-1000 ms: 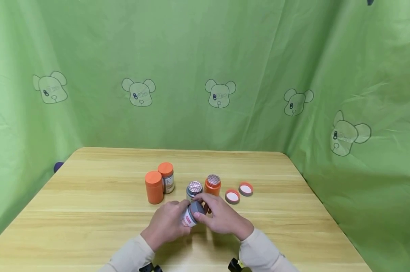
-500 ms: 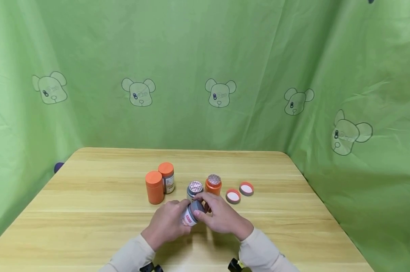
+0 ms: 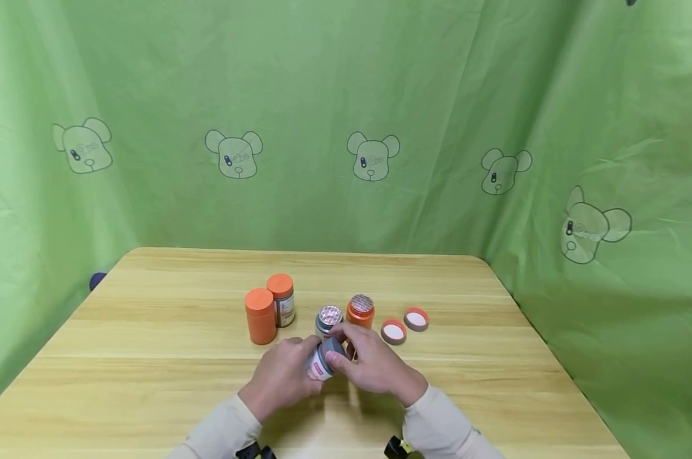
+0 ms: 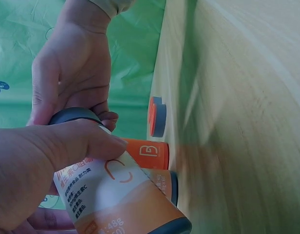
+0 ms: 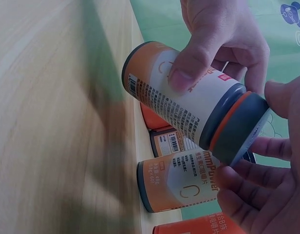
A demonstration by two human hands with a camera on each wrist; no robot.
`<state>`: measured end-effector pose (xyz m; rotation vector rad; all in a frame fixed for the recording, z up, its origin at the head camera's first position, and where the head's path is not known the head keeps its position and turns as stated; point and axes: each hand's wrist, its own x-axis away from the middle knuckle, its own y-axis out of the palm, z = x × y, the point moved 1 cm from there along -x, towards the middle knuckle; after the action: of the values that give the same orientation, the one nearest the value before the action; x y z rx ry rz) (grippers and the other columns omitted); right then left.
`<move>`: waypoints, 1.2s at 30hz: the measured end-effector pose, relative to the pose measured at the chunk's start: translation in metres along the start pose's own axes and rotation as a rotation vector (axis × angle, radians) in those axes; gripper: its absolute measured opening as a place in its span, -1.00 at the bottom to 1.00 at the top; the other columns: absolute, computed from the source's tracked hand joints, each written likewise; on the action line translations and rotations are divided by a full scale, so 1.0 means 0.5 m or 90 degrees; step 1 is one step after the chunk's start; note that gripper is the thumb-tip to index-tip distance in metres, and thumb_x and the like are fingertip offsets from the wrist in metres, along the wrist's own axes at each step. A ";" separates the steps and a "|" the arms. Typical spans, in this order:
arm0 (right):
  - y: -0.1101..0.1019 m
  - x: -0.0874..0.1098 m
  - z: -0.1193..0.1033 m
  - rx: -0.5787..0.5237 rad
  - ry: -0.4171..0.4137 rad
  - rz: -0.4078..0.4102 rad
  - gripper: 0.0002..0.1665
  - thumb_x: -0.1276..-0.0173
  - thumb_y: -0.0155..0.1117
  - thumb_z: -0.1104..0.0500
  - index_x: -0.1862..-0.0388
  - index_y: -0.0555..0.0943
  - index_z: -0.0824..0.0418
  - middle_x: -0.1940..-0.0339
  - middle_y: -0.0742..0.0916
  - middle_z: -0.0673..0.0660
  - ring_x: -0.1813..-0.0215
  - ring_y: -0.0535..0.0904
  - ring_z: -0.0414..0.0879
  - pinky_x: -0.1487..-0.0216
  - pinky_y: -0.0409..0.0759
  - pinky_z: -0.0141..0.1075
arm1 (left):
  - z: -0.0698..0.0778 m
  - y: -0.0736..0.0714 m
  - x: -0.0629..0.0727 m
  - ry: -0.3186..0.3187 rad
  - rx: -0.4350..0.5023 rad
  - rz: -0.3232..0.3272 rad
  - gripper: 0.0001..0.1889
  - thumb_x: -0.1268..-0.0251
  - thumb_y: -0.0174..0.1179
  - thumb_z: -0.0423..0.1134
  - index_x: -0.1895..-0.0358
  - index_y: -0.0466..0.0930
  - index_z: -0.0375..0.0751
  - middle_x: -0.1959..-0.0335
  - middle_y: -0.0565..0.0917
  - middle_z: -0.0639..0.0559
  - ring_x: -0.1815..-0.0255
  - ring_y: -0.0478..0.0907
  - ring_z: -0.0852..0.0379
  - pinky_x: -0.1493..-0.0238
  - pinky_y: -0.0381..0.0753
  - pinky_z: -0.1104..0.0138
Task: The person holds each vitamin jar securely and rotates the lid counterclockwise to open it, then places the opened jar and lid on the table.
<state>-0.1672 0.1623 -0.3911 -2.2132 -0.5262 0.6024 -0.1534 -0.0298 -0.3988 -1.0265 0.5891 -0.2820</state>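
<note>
My left hand (image 3: 283,375) grips the body of a white and orange supplement bottle (image 5: 186,92), holding it tilted above the table. Its label shows a large C. The thumb lies across the label in both wrist views. My right hand (image 3: 374,363) holds the bottle's grey cap (image 5: 242,129) between thumb and fingers. An orange ring shows at the cap's lower edge, and the cap sits on the neck. Just behind the hands stand a grey-necked bottle (image 3: 330,317) and an orange bottle (image 3: 360,312), both uncapped with foil seals on top.
Two removed caps (image 3: 393,332) lie with white liners upward, right of the uncapped bottles. To the left, an all-orange bottle (image 3: 260,319) and an orange-capped bottle (image 3: 281,299) stand close together. Green curtains (image 3: 300,210) hang behind and beside the wooden table (image 3: 151,357).
My right thumb and fingers have shifted slightly on the cap. The bottle and my left hand stay nearly in place, and the things standing on the table have not moved.
</note>
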 end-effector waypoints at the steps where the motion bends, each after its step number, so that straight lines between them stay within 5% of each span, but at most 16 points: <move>1: 0.000 0.000 0.000 0.000 0.000 0.000 -0.60 -0.43 0.16 -0.08 -0.09 0.49 0.13 0.25 0.59 -0.07 0.27 0.52 -0.21 0.27 0.55 -0.34 | 0.000 0.000 0.000 -0.001 0.000 -0.001 -0.35 0.30 0.55 -0.17 -0.02 0.58 -0.30 0.40 0.64 -0.05 0.50 0.49 0.21 0.49 0.49 0.42; 10: -0.002 0.001 0.000 0.002 -0.029 0.002 -0.58 -0.40 0.22 -0.02 -0.12 0.47 0.15 0.19 0.58 -0.05 0.19 0.51 -0.17 0.21 0.58 -0.17 | 0.000 -0.002 -0.003 0.007 -0.009 0.007 -0.36 0.30 0.54 -0.16 0.00 0.58 -0.30 0.42 0.63 -0.04 0.52 0.48 0.22 0.52 0.46 0.43; 17: -0.002 -0.001 -0.004 0.033 -0.009 0.014 -0.58 -0.43 0.16 -0.08 -0.08 0.49 0.17 0.23 0.58 -0.06 0.24 0.52 -0.17 0.25 0.53 -0.33 | 0.002 -0.004 -0.004 0.009 -0.009 0.004 -0.36 0.30 0.54 -0.15 0.00 0.58 -0.30 0.41 0.64 -0.05 0.51 0.48 0.22 0.51 0.46 0.43; 24: -0.003 0.000 -0.007 0.018 -0.019 0.010 -0.59 -0.41 0.20 -0.02 -0.11 0.48 0.17 0.20 0.59 -0.04 0.21 0.52 -0.17 0.21 0.59 -0.17 | 0.002 -0.004 -0.005 0.013 -0.011 0.009 -0.37 0.31 0.54 -0.16 0.02 0.58 -0.29 0.43 0.62 -0.03 0.52 0.47 0.23 0.52 0.46 0.44; 36: 0.000 0.001 -0.003 0.034 -0.012 0.017 -0.56 -0.43 0.16 -0.07 -0.09 0.49 0.21 0.20 0.60 -0.03 0.22 0.52 -0.19 0.22 0.56 -0.28 | 0.003 -0.006 -0.005 0.015 -0.005 0.012 -0.36 0.30 0.54 -0.17 0.00 0.59 -0.31 0.41 0.63 -0.04 0.50 0.49 0.21 0.48 0.49 0.42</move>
<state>-0.1661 0.1618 -0.3902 -2.1700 -0.4855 0.6439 -0.1543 -0.0291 -0.3947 -1.0250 0.6212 -0.2753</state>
